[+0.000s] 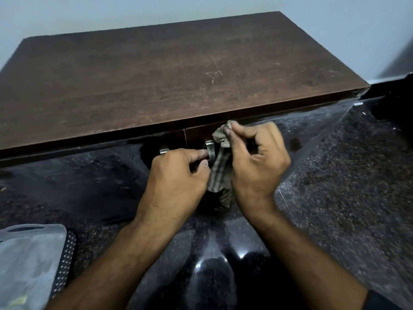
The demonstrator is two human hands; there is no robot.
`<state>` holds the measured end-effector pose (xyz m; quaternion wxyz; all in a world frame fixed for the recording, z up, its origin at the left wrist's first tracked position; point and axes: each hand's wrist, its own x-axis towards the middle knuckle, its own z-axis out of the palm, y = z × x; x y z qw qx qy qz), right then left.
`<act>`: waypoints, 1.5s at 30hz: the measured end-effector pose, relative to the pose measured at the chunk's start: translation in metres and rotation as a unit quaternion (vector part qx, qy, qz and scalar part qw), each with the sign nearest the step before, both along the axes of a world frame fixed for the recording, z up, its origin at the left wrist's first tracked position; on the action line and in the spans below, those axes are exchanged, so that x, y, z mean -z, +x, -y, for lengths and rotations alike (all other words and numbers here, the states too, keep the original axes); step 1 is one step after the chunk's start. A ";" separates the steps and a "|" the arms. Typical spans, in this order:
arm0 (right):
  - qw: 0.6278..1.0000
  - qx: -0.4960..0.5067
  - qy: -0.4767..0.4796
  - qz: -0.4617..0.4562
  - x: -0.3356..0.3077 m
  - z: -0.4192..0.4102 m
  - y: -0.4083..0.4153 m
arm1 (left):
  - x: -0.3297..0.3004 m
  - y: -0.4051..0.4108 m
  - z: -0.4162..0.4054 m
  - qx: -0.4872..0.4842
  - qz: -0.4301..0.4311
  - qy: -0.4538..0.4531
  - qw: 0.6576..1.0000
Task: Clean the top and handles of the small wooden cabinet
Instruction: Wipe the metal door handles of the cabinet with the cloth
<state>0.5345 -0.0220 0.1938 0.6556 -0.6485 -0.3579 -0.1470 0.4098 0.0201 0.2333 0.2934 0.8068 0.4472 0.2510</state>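
The small wooden cabinet's dark brown top [169, 72] fills the upper view, scuffed with pale scratches. Below its front edge are two metal handles: the right handle [209, 147] and the left handle [164, 150], mostly hidden behind my left hand. A grey-brown striped cloth [220, 171] hangs beside the right handle. My right hand [257, 162] pinches the cloth's top end near the cabinet edge. My left hand [178, 173] grips the cloth lower down, its fingers against the right handle.
A glossy dark speckled stone floor [335, 198] lies below and to the right. A crumpled translucent plastic bag [29, 260] and a dotted black mat [66, 260] sit at lower left. A pale wall [89, 14] stands behind the cabinet.
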 end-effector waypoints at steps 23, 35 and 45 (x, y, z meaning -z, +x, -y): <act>0.967 -0.142 -0.083 0.197 0.009 0.008 -0.027 | -0.001 -0.014 -0.009 -0.071 -0.008 -0.018 0.997; 0.990 -0.101 -0.072 0.070 0.020 0.016 -0.028 | -0.001 -0.014 -0.007 -0.054 -0.043 -0.067 0.995; 0.943 -0.029 -0.170 0.286 0.021 0.008 -0.037 | -0.012 -0.016 -0.004 -0.076 0.036 -0.039 0.996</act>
